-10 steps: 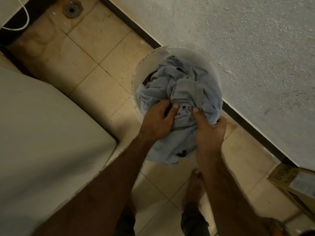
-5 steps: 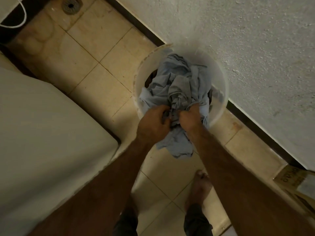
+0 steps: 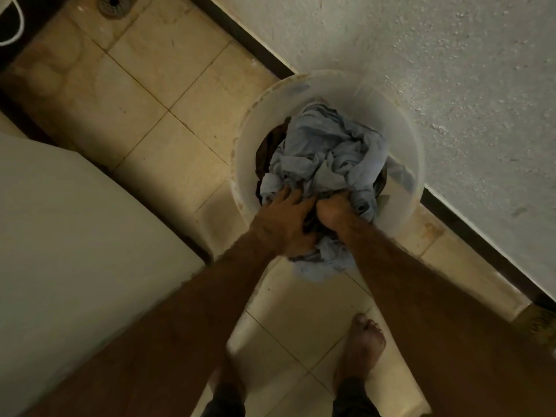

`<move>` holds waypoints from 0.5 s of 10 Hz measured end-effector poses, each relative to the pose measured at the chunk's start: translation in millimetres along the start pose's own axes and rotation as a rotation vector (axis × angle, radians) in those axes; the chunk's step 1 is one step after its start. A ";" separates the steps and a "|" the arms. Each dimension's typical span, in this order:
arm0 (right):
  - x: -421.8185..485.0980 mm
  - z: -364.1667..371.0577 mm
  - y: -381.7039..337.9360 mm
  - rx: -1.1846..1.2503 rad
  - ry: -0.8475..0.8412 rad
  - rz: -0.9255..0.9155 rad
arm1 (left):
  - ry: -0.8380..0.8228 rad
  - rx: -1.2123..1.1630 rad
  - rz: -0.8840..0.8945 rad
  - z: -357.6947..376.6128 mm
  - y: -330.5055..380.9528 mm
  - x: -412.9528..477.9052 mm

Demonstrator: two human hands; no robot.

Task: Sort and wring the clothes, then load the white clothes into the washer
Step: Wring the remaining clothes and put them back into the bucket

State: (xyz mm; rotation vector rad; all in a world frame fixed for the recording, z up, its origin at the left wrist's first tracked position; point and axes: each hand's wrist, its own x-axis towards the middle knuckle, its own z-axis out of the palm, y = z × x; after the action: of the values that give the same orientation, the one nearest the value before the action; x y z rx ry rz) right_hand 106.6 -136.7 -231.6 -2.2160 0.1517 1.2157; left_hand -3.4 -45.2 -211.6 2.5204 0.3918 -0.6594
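Observation:
A pale blue-grey garment lies bunched in a translucent white bucket on the tiled floor by the wall. Part of the cloth hangs over the bucket's near rim. A dark brown garment shows beneath it at the left. My left hand grips the cloth at the near rim, fingers dug into the folds. My right hand is clenched round a twisted bunch of the same garment, right beside the left. The washer is the big white body at the left, its lid closed.
A rough white wall with a dark skirting runs diagonally behind the bucket. A floor drain and a white cord lie at the top left. My bare right foot stands on the tiles below; a cardboard box corner is at the right edge.
Both hands have drawn together on the garment and bunched it tighter. The cloth has sunk lower into the bucket, and less of it hangs over the near rim.

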 end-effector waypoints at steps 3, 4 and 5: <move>-21.8 -30.2 -2.8 0.082 -0.074 0.008 | -0.130 0.016 0.054 -20.1 26.6 -40.2; -53.1 -43.8 14.4 -0.106 0.079 -0.269 | -0.032 -0.002 0.046 -11.8 20.2 -48.9; -88.5 -43.6 31.1 -0.304 0.246 -0.444 | 0.069 -0.073 0.110 -10.1 19.4 -48.3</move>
State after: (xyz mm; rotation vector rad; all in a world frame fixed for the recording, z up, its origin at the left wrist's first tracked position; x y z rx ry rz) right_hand 76.2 -201.9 -157.4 -2.4756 -0.4352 0.7595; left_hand -32.8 -62.9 -171.2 2.4798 0.2936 -0.5076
